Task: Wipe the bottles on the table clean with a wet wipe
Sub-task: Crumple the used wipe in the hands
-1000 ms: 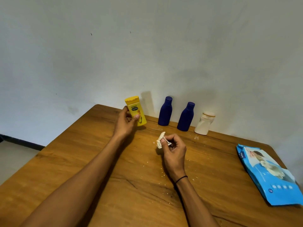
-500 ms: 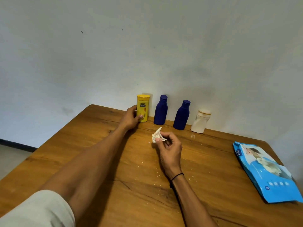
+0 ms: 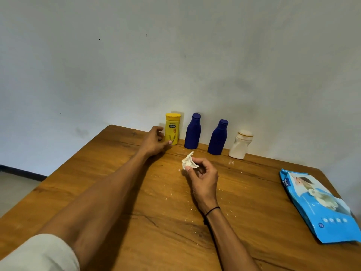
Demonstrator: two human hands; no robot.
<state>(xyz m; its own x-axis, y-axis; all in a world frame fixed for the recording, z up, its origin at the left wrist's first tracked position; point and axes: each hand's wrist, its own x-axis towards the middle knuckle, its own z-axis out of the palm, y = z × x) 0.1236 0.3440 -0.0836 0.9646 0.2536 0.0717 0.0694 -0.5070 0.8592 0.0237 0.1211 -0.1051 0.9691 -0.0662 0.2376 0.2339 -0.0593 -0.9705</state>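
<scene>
Four bottles stand upright in a row against the wall at the table's back: a yellow bottle (image 3: 172,129), two dark blue bottles (image 3: 193,132) (image 3: 218,138), and a dented white bottle (image 3: 241,146). My left hand (image 3: 154,140) sits just left of the yellow bottle with fingers loosely curled and not wrapped round it; the thumb tip lies at the bottle's base. My right hand (image 3: 203,177) hovers over the table in front of the blue bottles. It pinches a crumpled wet wipe (image 3: 188,162) between thumb and fingers.
A blue pack of wet wipes (image 3: 320,204) lies flat near the right edge of the wooden table (image 3: 117,192). Small pale crumbs are scattered on the wood around my right hand. The wall stands directly behind the bottles.
The yellow bottle, held tilted above the table a second ago, now stands upright by the wall. My left hand has loosened off it. My right hand stays put with the wipe.
</scene>
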